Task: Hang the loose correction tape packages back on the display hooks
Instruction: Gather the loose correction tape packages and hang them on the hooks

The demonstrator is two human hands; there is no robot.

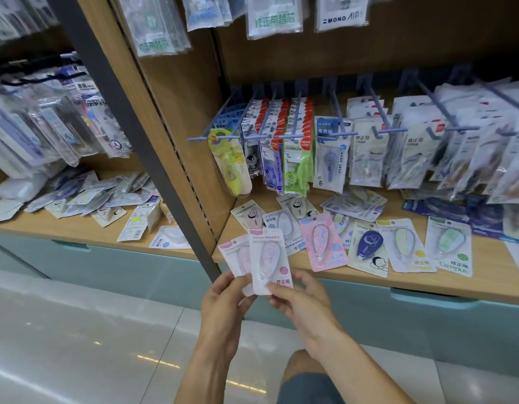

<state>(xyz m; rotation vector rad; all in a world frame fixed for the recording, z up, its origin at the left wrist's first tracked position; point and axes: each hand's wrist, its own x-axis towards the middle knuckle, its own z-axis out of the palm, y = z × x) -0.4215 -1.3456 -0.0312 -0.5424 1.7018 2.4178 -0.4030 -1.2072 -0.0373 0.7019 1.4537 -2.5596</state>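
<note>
Both hands hold pink correction tape packages in front of the shelf edge. My left hand grips the rear pink package from the left. My right hand pinches the front pink-and-white package at its lower right corner. Several loose packages lie flat on the wooden shelf, among them a pink one, a dark blue one and a green one. Above them, blue display hooks carry hanging packages; the leftmost hook holds a yellow-green one.
A dark grey upright post divides the shelving just left of my hands. The left bay has more hanging packages and a loose pile on its shelf. Teal drawers sit below. The pale floor gleams.
</note>
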